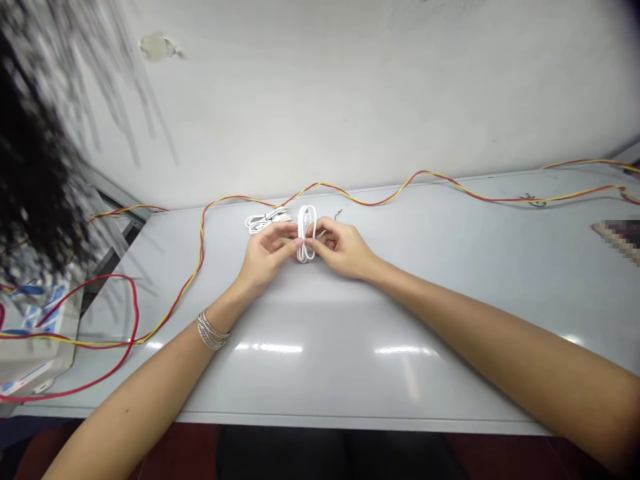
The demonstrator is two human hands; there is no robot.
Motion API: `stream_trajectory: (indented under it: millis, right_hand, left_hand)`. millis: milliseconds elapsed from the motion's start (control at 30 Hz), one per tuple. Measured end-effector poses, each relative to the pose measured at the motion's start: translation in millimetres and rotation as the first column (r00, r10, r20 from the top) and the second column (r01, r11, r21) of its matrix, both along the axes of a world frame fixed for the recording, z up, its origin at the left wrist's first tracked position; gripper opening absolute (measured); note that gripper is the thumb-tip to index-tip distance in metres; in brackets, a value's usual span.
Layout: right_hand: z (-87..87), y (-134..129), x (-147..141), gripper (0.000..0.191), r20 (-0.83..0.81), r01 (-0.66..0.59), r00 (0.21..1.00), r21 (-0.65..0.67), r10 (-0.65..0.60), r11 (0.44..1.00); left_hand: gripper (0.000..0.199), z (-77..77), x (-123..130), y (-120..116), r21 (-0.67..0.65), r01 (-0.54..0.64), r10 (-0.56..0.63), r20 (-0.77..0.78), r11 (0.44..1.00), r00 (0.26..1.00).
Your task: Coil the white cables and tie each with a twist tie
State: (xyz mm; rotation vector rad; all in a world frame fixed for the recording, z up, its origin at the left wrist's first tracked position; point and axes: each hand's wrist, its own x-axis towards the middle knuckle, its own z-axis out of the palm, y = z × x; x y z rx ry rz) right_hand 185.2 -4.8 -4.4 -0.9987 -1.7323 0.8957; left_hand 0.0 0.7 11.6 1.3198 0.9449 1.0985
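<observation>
A coiled white cable (301,230) stands upright between my hands, just above the grey table. My left hand (273,251) pinches its left side with thumb and fingers. From the other side, my right hand (341,245) grips the same coil, its lower fingers partly hidden behind the thumb. Just behind my left hand lies a second white cable bundle (260,221), bound with a dark tie. A short dark twist tie (339,214) shows beyond my right hand; whether it touches the hand I cannot tell.
Along the back of the grey table (350,347) runs a twisted red and yellow wire (395,197), which bends forward at the left. A white device with blue parts (45,340) and a red wire (136,313) occupy the left end. Several dark ties (533,200) lie back right. Dark hair hangs upper left.
</observation>
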Motion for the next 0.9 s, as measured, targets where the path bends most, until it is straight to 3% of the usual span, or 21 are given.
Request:
stream_trajectory:
  millis: [300,467,700,900]
  right_hand:
    - [-0.6,-0.5,-2.8,0.017,-0.143,-0.023,0.99,-0.018,0.02,1.0]
    - [-3.2,1.6,-2.8,0.034,-0.293,0.006,0.956,-0.073,-0.027,0.997]
    - [-7.9,12.0,0.0,0.057,-0.464,-0.069,0.885,-0.196,-0.031,0.978]
    - [-6.7,14.4,0.9,0.05,-0.383,-0.019,0.921,-0.229,-0.072,0.973]
  left_hand:
    - [0.034,-4.4,0.1,2.3,0.022,-0.052,0.052,-0.031,0.998,0.998]
    - [0.045,-2.6,1.6,0.2,-0.005,-0.093,0.093,-0.029,0.996,0.995]
    - [0.05,-3.5,0.3,-0.5,-0.05,-0.077,0.077,-0.015,0.996,0.997]
    - [0.057,-3.4,2.9,-0.9,-0.125,-0.079,0.098,0.154,0.989,0.983]
